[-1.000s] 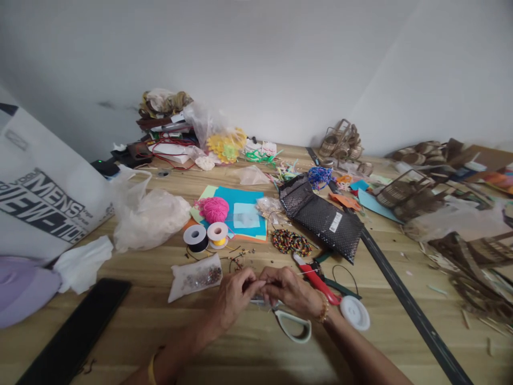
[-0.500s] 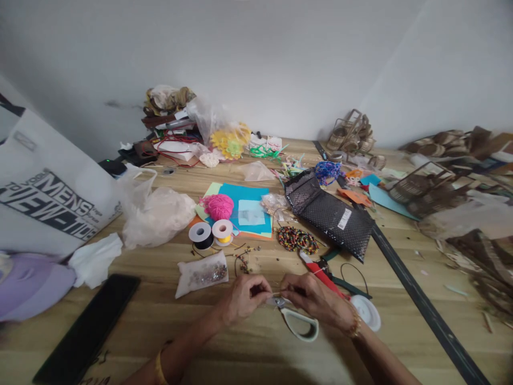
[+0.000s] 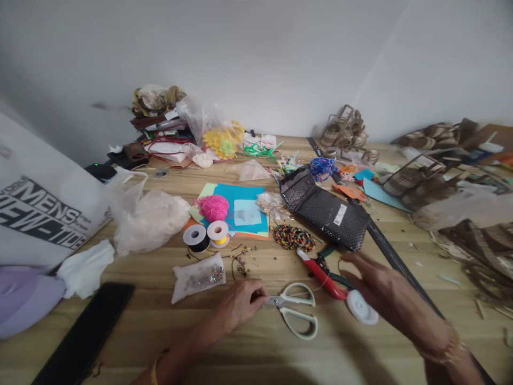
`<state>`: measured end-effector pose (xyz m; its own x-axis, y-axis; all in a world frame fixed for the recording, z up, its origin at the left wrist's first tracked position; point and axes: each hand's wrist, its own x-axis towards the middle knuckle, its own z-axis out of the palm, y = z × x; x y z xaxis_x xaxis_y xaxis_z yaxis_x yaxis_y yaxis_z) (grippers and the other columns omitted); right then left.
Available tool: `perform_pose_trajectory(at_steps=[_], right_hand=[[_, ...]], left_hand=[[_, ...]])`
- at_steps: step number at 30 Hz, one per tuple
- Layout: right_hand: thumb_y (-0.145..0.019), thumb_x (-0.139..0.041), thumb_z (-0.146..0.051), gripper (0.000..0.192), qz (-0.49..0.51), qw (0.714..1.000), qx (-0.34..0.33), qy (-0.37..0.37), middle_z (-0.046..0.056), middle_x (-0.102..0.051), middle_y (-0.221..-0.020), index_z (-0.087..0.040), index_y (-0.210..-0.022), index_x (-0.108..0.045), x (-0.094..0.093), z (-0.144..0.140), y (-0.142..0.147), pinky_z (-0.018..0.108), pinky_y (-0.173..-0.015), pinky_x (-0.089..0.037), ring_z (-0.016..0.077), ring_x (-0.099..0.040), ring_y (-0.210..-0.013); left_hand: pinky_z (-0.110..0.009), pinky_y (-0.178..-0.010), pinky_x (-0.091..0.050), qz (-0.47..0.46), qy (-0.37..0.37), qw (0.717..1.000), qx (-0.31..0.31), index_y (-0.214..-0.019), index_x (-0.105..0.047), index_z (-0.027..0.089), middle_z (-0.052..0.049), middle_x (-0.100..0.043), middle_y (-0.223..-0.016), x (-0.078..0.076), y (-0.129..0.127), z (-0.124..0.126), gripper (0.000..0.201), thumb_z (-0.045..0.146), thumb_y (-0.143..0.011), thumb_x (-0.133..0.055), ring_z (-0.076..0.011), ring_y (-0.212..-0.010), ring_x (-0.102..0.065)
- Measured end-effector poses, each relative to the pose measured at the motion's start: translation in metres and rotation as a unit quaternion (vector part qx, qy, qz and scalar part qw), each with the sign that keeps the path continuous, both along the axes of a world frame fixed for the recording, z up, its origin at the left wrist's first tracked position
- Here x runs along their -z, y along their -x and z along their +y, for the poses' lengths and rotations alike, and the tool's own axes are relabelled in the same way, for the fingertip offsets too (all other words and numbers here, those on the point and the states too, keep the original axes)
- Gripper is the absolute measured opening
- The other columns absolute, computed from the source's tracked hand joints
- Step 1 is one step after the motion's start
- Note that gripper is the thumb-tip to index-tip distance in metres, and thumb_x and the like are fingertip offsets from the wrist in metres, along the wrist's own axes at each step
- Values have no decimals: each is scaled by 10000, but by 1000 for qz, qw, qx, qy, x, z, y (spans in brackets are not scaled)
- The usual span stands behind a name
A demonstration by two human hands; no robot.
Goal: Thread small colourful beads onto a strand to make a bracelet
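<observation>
My left hand (image 3: 242, 302) is closed in a pinch beside the scissors' blades, seemingly on a thin thread that is too faint to follow along its whole length. White-handled scissors (image 3: 298, 318) lie on the table with their handles spread. My right hand (image 3: 385, 299), a little blurred, reaches over the table with fingers stretched out and nothing visible in them. Under it are a white spool (image 3: 362, 307) and red-handled pliers (image 3: 323, 272). A pale stretch of thread (image 3: 321, 285) curves between the scissors and the pliers. Loose beads (image 3: 240, 264) and a clear bead bag (image 3: 200, 277) lie beyond my left hand.
Farther back are a black thread spool (image 3: 196, 238), a yellow thread spool (image 3: 218, 233), pink yarn (image 3: 214, 207), strung beads (image 3: 294, 237) and a black bubble mailer (image 3: 326, 208). A phone (image 3: 86, 331) and a white paper bag (image 3: 44, 198) stand at left.
My right hand has left my left hand and moved right, its fingers now stretched out over the white spool. The scissors' handles are uncovered. My left hand still pinches near the blades.
</observation>
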<state>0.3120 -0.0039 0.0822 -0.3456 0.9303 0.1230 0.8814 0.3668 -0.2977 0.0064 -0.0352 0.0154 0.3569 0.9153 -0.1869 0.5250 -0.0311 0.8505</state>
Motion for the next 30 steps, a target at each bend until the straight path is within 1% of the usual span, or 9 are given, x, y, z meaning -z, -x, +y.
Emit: perform_pose_trajectory(at_steps=[2, 4, 7, 9, 11, 17, 23, 27, 30], right_hand=[[-969, -429, -329, 233, 57, 989, -107, 79, 108, -680, -979, -210, -1008, -626, -2, -2, 39, 300, -720, -514, 210, -670, -820], [-949, -458, -238, 172, 89, 969, -179, 145, 87, -677, -980, -205, -1008, -617, 0, -2, 76, 289, -749, -508, 194, -660, -827], [-912, -485, -148, 175, 141, 941, -234, 198, 67, -674, -997, -201, -1020, -613, 10, 1, 114, 264, -749, -496, 184, -656, -859], [-892, -499, -121, 166, 167, 935, -234, 209, 61, -685, -948, -187, -993, -613, 19, 5, 127, 252, -701, -486, 181, -650, -801], [-888, -508, -131, 129, 175, 933, -227, 217, 31, -680, -781, -185, -928, -618, 29, 10, 134, 246, -627, -465, 173, -624, -677], [-886, -517, -98, 141, 175, 938, -255, 158, 56, -689, -863, -165, -886, -641, 48, 28, 141, 235, -706, -457, 163, -637, -759], [-880, -524, -100, 144, 143, 944, -257, 150, 44, -660, -802, -160, -795, -625, 51, 43, 136, 218, -669, -419, 145, -597, -711], [-869, -548, -126, 113, 187, 948, -202, 162, 11, -644, -710, -158, -805, -635, 60, 51, 131, 205, -620, -396, 130, -575, -639], [-877, -547, -155, 113, 162, 962, -157, 151, 17, -649, -700, -156, -818, -644, 66, 55, 128, 214, -598, -376, 139, -581, -629]], left_hand=[[-233, -620, -398, 7, -11, 1000, -9, -697, -676, 175, -16, -685, -682, 0, -1, 0, 123, 133, -766, -583, -147, -625, -571], [-236, -631, -403, 7, -21, 1000, -18, -693, -675, 178, -13, -683, -677, 1, -1, 1, 139, 133, -773, -570, -150, -632, -579], [-242, -624, -407, 4, -18, 999, -42, -684, -669, 171, -15, -672, -655, 3, 4, 5, 138, 139, -767, -563, -156, -622, -582], [-245, -614, -407, 0, -14, 998, -61, -676, -662, 162, -21, -671, -651, 3, 7, 8, 131, 148, -760, -563, -160, -622, -583], [-244, -602, -407, -6, -13, 997, -74, -667, -651, 157, -24, -668, -644, 2, 10, 12, 131, 157, -759, -558, -160, -619, -582], [-247, -592, -420, 34, -27, 994, -101, -699, -650, 158, -26, -672, -654, 0, 14, 18, 118, 148, -752, -545, -161, -621, -595], [-238, -608, -453, 75, -110, 987, -92, -719, -654, 174, -27, -702, -718, 1, 28, 28, 117, 141, -779, -559, -156, -647, -620], [-249, -653, -483, 121, -150, 974, -118, -746, -648, 181, -15, -706, -737, -2, 43, 32, 108, 148, -813, -572, -159, -679, -640], [-294, -728, -502, 214, -194, 954, -82, -834, -660, 192, -38, -706, -853, -5, 47, 30, 65, 177, -822, -598, -194, -786, -656]])
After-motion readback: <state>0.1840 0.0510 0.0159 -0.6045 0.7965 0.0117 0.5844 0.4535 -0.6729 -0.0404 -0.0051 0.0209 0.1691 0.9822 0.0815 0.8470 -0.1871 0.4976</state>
